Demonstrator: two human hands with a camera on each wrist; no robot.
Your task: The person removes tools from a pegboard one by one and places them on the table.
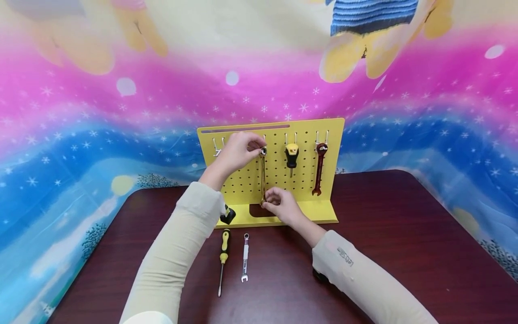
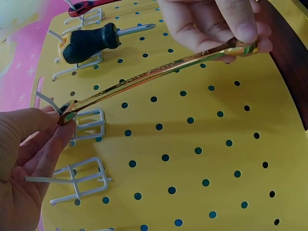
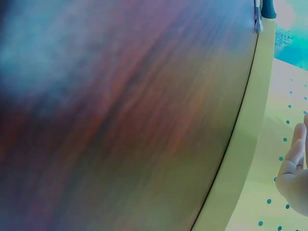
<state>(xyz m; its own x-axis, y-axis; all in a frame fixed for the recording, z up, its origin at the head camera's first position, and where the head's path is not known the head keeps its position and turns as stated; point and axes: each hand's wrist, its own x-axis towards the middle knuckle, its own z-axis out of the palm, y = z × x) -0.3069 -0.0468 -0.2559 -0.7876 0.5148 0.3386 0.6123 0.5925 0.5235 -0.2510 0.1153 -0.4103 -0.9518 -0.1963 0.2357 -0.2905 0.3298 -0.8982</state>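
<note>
The slender golden metal wrench (image 2: 154, 73) bears illegible lettering. Right wrist view: the reddish-brown wood-grained tabletop (image 3: 120, 120) is blurred.

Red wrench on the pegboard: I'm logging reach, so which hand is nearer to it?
Right. The right hand pinches the gold wrench near its lower end, low and left of the red wrench; the left hand is at the gold wrench's top, farther left.

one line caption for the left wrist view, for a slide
Left hand and right hand hold a shiny gold metal wrench before a yellow perforated pegboard.
</note>
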